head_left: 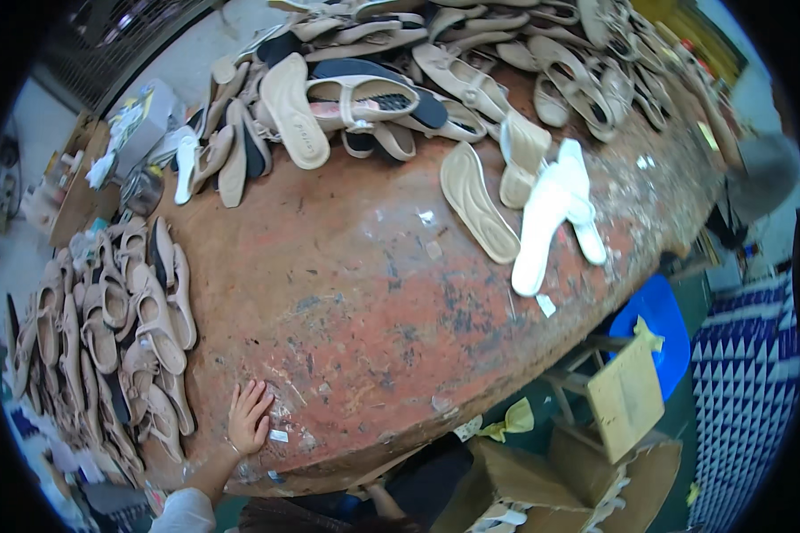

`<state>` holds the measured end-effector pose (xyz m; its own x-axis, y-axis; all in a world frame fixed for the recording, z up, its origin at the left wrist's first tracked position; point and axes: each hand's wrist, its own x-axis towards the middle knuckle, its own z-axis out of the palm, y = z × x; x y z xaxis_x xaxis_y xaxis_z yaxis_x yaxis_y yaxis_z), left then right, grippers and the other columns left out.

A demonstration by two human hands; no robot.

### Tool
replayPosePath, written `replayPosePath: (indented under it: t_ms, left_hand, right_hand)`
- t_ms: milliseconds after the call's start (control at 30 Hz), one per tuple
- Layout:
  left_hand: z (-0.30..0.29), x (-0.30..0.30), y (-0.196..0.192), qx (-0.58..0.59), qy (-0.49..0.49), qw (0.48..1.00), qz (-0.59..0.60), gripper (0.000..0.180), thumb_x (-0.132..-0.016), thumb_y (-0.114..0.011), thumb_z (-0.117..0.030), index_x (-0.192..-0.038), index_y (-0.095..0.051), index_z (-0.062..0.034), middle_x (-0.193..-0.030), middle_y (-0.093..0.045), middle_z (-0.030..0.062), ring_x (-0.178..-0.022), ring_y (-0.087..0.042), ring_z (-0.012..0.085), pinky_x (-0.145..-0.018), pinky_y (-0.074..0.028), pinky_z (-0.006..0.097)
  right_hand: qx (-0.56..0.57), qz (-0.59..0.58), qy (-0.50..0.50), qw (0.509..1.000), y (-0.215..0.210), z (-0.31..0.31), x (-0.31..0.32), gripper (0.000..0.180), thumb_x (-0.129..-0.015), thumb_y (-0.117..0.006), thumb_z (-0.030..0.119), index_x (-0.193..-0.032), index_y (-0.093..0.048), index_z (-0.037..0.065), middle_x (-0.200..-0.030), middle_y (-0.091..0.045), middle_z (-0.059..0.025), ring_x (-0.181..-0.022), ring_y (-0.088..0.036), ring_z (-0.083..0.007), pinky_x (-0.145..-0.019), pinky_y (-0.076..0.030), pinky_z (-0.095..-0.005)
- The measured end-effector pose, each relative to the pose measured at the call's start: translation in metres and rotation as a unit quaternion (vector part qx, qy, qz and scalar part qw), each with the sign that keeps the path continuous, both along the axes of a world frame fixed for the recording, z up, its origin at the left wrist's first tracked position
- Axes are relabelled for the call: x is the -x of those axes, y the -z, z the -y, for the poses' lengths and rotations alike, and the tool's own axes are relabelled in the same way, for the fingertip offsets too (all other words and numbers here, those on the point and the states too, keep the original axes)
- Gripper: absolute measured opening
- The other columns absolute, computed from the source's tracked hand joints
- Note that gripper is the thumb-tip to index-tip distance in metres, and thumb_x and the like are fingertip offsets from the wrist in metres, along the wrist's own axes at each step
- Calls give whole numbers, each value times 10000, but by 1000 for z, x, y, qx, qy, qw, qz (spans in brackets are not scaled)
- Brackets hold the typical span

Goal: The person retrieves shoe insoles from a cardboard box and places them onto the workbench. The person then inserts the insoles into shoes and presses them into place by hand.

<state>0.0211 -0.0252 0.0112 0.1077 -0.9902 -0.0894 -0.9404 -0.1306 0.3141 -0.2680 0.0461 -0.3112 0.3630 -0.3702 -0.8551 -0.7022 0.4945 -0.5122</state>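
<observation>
My left hand (249, 419) lies flat on the worn red-brown tabletop (329, 293), fingers stretched out, holding nothing. A small white scrap (279, 436) is right beside its palm. To its left is a dense group of beige shoes (160, 329), the nearest a short way from the hand. Below the table's near edge, a strip of bare skin (384, 499), seemingly part of my right arm or hand, shows against dark clothing; its fingers are hidden. Farther right lie a beige insole (480, 204) and white sandal-shaped pieces (546, 226).
Many beige shoes (457, 75) are heaped along the far side, with a loose insole (295, 111) at their front. A metal tin (140, 191) stands at the left. Beyond the near right edge are a wooden stool (626, 395), a blue plastic seat (675, 333) and a cardboard box (524, 475).
</observation>
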Motion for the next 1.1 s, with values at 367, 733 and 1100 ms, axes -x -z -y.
replayPosePath:
  t_ms: [367, 733, 1100]
  left_hand:
    - [11, -7, -7, -21, -94, 994, 53, 552, -913, -482, -276, -1433, -452, -92, -1574, -258, 200, -1455, -216, 411, -1186, -128, 540]
    - [12, -10, -9, -24, -104, 994, 26, 546, -880, -551, -235, -1412, -483, -131, -1565, -279, 192, -1443, -239, 406, -1184, -143, 563]
    - [7, -24, -1, -67, -129, 989, -29, 554, -809, -631, -267, -1350, -554, -176, -1537, -339, 169, -1423, -275, 403, -1171, -164, 592]
  right_hand:
    - [-131, -26, 270, 954, -52, 49, 124, 439, -971, -470, 286, -1337, -535, 52, -1200, -653, -159, -1075, -636, -313, -859, -526, -418]
    - [-31, -131, 478, 868, -170, 180, 228, 216, -942, -480, 26, -1065, -657, 3, -837, -701, -81, -693, -662, -160, -598, -539, -278]
    - [567, 18, 186, 803, -420, 543, 113, 161, -982, -539, 57, -1062, -638, -42, -915, -651, -78, -861, -589, -133, -828, -491, -295]
